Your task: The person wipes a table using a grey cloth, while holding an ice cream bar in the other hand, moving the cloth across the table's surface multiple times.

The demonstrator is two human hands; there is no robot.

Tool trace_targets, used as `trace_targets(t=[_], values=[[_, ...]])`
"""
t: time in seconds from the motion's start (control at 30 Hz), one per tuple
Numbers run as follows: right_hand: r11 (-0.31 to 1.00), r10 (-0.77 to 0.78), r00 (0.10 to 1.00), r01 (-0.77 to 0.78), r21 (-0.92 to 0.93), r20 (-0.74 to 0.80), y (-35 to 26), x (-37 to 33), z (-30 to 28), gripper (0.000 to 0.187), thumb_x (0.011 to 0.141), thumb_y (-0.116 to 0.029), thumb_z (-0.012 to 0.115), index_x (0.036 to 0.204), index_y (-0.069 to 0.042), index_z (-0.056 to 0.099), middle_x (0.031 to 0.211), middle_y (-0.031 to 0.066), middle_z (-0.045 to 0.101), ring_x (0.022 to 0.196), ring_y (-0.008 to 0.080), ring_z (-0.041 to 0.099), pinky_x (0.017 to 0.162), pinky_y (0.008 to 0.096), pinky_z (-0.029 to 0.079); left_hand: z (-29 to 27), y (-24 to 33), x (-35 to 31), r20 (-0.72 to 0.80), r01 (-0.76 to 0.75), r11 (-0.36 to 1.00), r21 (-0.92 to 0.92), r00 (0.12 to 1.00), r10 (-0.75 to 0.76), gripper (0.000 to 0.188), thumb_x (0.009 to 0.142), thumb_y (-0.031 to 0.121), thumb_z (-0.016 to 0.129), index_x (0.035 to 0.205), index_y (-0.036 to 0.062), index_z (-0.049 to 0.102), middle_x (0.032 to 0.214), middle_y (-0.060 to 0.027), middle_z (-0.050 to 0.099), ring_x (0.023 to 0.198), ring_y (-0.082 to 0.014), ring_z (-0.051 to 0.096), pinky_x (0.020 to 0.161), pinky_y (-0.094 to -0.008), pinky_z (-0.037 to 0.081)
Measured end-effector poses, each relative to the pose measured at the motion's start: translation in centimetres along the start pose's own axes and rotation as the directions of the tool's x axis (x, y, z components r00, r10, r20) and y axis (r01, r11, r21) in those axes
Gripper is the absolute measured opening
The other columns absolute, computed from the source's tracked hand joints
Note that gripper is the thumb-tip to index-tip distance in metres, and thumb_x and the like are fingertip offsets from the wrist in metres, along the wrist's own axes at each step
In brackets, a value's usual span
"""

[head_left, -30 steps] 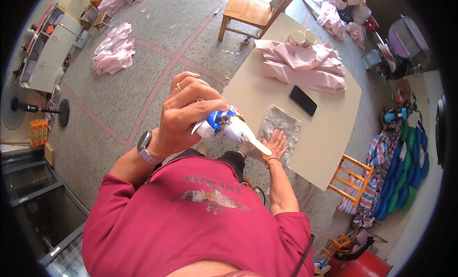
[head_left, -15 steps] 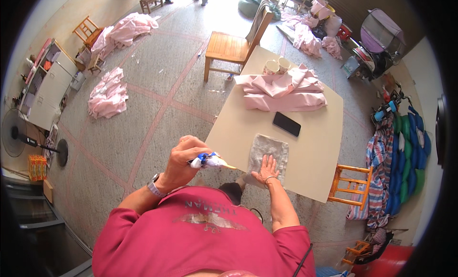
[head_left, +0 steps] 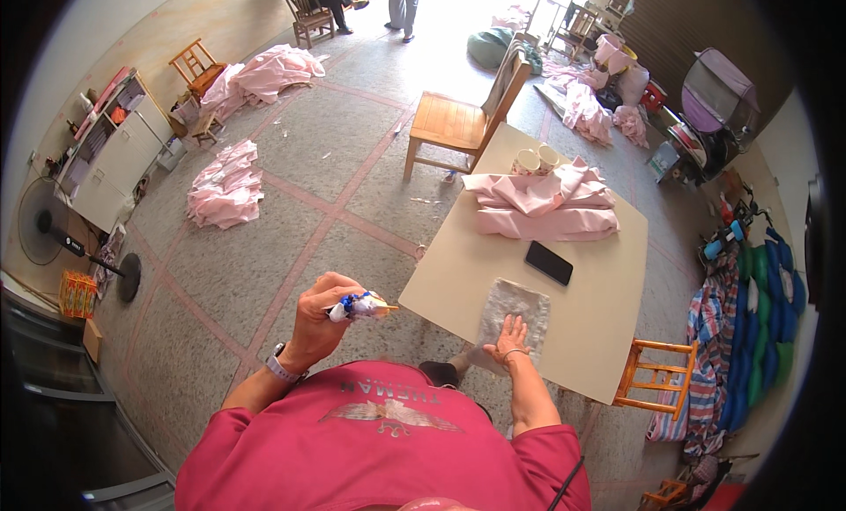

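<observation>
My left hand is closed around a crumpled blue-and-white thing with a yellowish pointed tip; its exact kind is unclear. It is held up off the near left edge of the pale table. My right hand lies flat, fingers spread, on a grey cloth that reaches over the table's near edge. Beyond the cloth lies a dark phone. Folded pink fabric is heaped farther back, beside two patterned cups.
A wooden chair stands at the table's far left and a small wooden chair at its right. Pink fabric heaps lie on the floor. At left is a fan; at right, a stroller. People's legs show far off.
The whole view has shifted, with the room now lower in the picture. My left hand has drawn the blue-and-white thing leftward, away from the table edge. My right hand stays on the cloth.
</observation>
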State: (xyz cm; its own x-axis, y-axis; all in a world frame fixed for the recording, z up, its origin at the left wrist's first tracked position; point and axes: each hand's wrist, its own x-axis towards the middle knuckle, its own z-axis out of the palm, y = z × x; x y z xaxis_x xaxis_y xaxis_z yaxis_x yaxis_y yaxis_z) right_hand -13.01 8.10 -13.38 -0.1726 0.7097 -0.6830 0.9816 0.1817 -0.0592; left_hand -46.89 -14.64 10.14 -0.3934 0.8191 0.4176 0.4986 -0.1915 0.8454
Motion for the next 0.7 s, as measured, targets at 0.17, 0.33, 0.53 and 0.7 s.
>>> trace_targets(t=[0.17, 0.33, 0.53, 0.7], values=[[1.000, 0.008, 0.999, -0.007, 0.013, -0.035, -0.3, -0.4, 0.1, 0.120, 0.083, -0.049, 0.078, 0.163, -0.020, -0.006, 0.170, 0.0095, -0.011, 0.157, 0.0326, -0.006, 0.116, 0.0700, 0.023, -0.9, -1.7, -0.3, -0.027, 0.021, 0.994, -0.109, 0.999, -0.024, 0.032, 0.077, -0.009, 0.076, 0.106, 0.0038, 0.074, 0.100, -0.0079, 0.068, 0.092, -0.0180, 0.066, 0.079, -0.0292, 0.054], [0.999, 0.019, 1.000, -0.018, 0.041, -0.016, -1.2, -1.5, -0.9, 0.116, 0.085, -0.043, 0.078, 0.163, -0.021, -0.004, 0.171, 0.0080, -0.011, 0.157, 0.0310, -0.006, 0.118, 0.0681, 0.020, -1.4, -1.8, 0.7, -0.027, 0.046, 0.984, -0.172, 0.998, -0.052, 0.032, 0.079, -0.010, 0.075, 0.108, 0.0039, 0.074, 0.102, -0.0076, 0.067, 0.093, -0.0158, 0.066, 0.079, -0.0286, 0.054], [0.999, 0.026, 0.999, -0.025, 0.034, -0.022, -0.2, -0.4, 0.4, 0.122, 0.082, -0.045, 0.080, 0.163, -0.021, -0.007, 0.170, 0.0092, -0.015, 0.157, 0.0333, -0.009, 0.117, 0.0691, 0.019, -2.3, -2.8, 2.6, -0.037, 0.024, 0.991, -0.134, 0.999, -0.029, 0.028, 0.079, -0.011, 0.074, 0.104, 0.0014, 0.075, 0.103, -0.0065, 0.066, 0.091, -0.0135, 0.064, 0.078, -0.0268, 0.053], [0.999, 0.042, 0.999, -0.041, 0.023, -0.007, -1.5, -1.0, -0.7, 0.117, 0.085, -0.044, 0.078, 0.163, -0.021, -0.006, 0.171, 0.0087, -0.011, 0.157, 0.0318, -0.007, 0.119, 0.0675, 0.020, -2.0, -4.1, 3.6, -0.091, 0.140, 0.937, -0.321, 0.980, -0.178, 0.021, 0.081, -0.009, 0.075, 0.099, 0.0009, 0.074, 0.101, -0.0069, 0.067, 0.090, -0.0136, 0.064, 0.078, -0.0283, 0.054]])
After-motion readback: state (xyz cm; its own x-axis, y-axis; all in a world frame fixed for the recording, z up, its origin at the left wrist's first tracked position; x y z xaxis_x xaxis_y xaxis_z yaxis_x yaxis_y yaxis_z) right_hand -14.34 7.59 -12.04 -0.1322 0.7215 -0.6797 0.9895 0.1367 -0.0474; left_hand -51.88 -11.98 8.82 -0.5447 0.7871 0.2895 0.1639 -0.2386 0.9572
